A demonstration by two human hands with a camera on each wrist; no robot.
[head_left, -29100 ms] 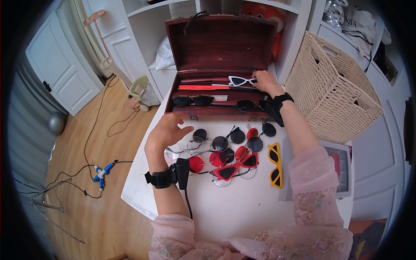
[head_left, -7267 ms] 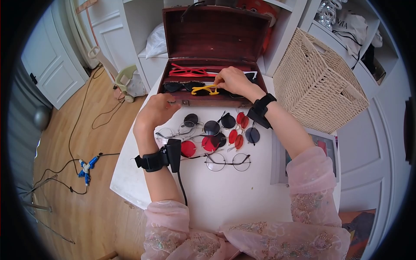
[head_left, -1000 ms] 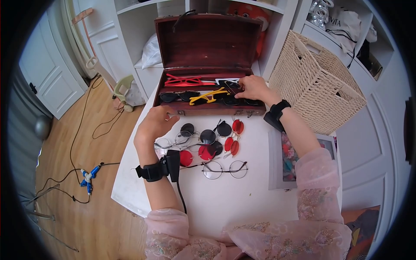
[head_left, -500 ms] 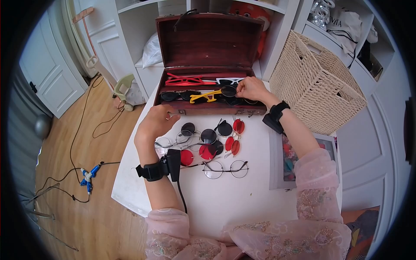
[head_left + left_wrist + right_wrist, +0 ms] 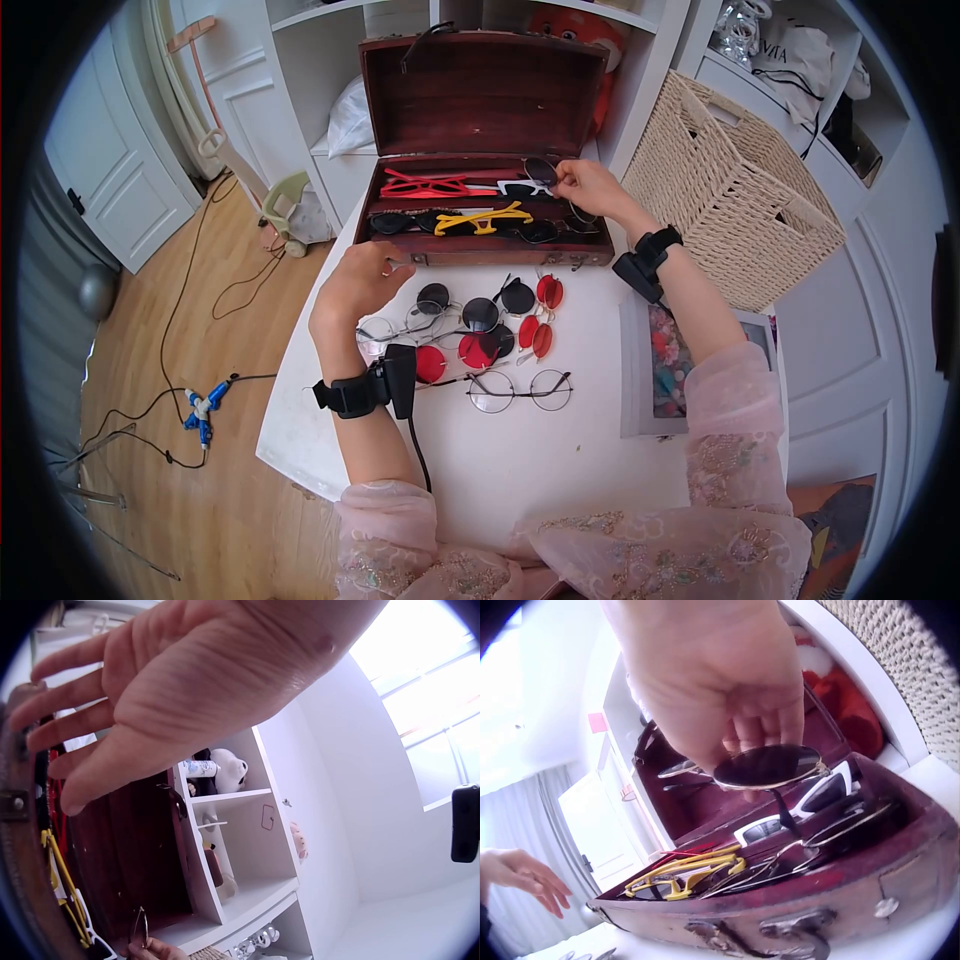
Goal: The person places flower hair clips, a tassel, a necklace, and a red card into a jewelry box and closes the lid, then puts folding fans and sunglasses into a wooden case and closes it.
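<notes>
My right hand (image 5: 590,188) pinches a pair of round dark-lensed sunglasses (image 5: 769,766) with thin metal rims, held over the back right of an open dark red wooden box (image 5: 480,257). Below them lie white-framed sunglasses (image 5: 829,791), beside a red pair (image 5: 425,185) in the back row. Yellow-framed sunglasses (image 5: 482,220) rest in the front row between dark pairs. At the box's front left corner is my left hand (image 5: 358,280), its fingers extended in the left wrist view and holding nothing.
Several round glasses lie on the white table (image 5: 540,460) before the box, among them a clear pair (image 5: 520,391) and red-lensed ones (image 5: 541,336). A grey case (image 5: 632,390) lies at the right, under the right forearm. A wicker basket (image 5: 735,190) stands right of the box.
Over the last second, my right hand has lifted the round sunglasses from the front right row toward the back. The red and yellow pairs, on the table in the oldest frame, now lie in the box.
</notes>
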